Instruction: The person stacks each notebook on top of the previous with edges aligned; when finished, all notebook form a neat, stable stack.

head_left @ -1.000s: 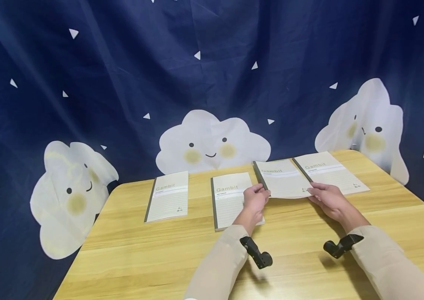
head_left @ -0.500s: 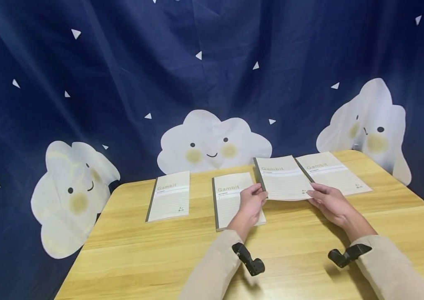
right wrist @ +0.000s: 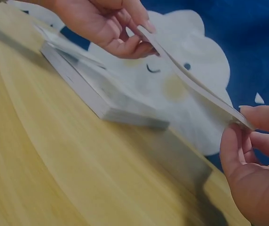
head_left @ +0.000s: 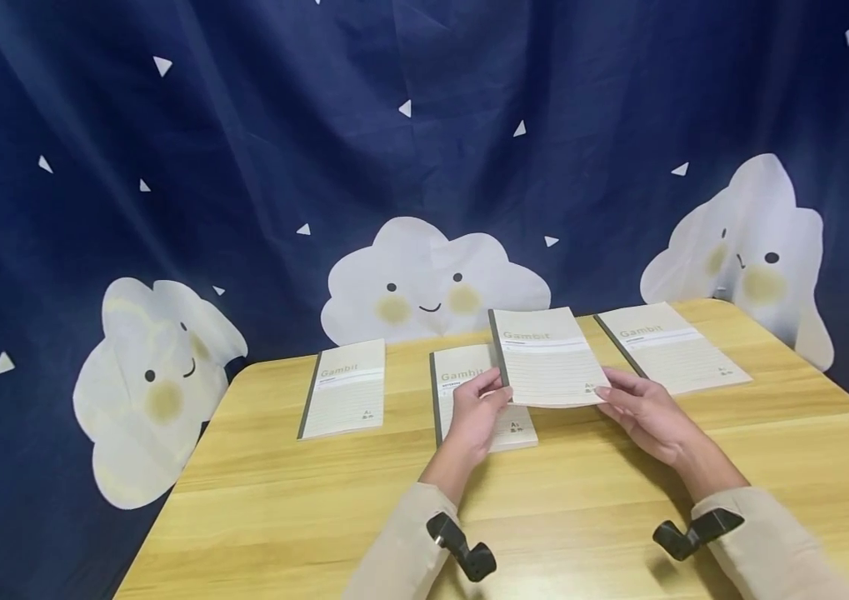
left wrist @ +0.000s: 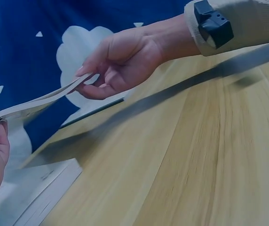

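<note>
A thin cream notebook (head_left: 550, 360) with a dark spine and "Gambit" on its cover is held up above the table. My left hand (head_left: 475, 417) pinches its near left corner at the spine, thumb on top. At the near right corner my right hand (head_left: 643, 413) pinches it the same way. Both wrist views show the notebook (right wrist: 191, 81) clear of the table and slightly bowed between the hands. Below and to the left lies a thicker Gambit notebook or stack (head_left: 448, 417), partly covered in the head view by the held notebook and my left hand.
One Gambit notebook (head_left: 345, 387) lies at the left of the wooden table (head_left: 282, 517), another (head_left: 675, 346) at the back right. A dark blue curtain (head_left: 259, 125) with white clouds hangs right behind the table's far edge. Black cameras sit on both wrists.
Both hands have raised the notebook and carried it left, away from the right-hand notebook. It now overlaps the thicker one in the head view. The head view has shifted slightly.
</note>
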`<state>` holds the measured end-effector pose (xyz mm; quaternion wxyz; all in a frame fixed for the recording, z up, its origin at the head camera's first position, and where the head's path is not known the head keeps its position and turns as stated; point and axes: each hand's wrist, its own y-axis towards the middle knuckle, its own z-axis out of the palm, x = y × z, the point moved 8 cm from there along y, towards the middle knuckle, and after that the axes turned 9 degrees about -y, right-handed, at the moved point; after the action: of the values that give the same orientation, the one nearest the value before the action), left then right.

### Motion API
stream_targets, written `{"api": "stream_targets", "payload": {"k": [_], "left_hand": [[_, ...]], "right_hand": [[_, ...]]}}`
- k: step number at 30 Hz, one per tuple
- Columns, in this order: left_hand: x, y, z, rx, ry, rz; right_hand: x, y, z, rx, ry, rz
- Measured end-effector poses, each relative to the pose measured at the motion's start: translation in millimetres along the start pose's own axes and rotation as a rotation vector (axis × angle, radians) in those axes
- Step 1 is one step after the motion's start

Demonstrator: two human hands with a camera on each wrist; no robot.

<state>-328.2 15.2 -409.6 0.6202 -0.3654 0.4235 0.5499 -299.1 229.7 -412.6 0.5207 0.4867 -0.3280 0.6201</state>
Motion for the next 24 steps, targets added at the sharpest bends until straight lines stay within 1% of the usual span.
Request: {"api": "stream_targets", "payload": {"k": [4,8,12,14,16,24], "left_hand": [[-6.3,-7.4,-11.1,-0.004,-0.019,0.016],[-11.2,-13.3,-23.3,-0.013,-0.033,0.03],[-15.9,-18.9,-37.1,-0.015,0.006,0.029],[-18.0,-21.6,-43.8,-0.011,0.039,0.028],[-19.8,-24.3,-50.6,-0.013,0.069,0.025],[-25.9,-31.0,-73.9,-0.034,0.152,0.034]], "right_hand": [[-1,1,11,-0.008,-0.051,0.006],[-2,3,23,-0.02,-0.166,0.017],[-2,5,35,-0.028,-0.31,0.021],[-4,5,40,-0.033,-0.361,0.028],[-7,6,45,-0.035,-0.386,0.04],[-22,16,63,-0.02,-0.378,0.067]]}}
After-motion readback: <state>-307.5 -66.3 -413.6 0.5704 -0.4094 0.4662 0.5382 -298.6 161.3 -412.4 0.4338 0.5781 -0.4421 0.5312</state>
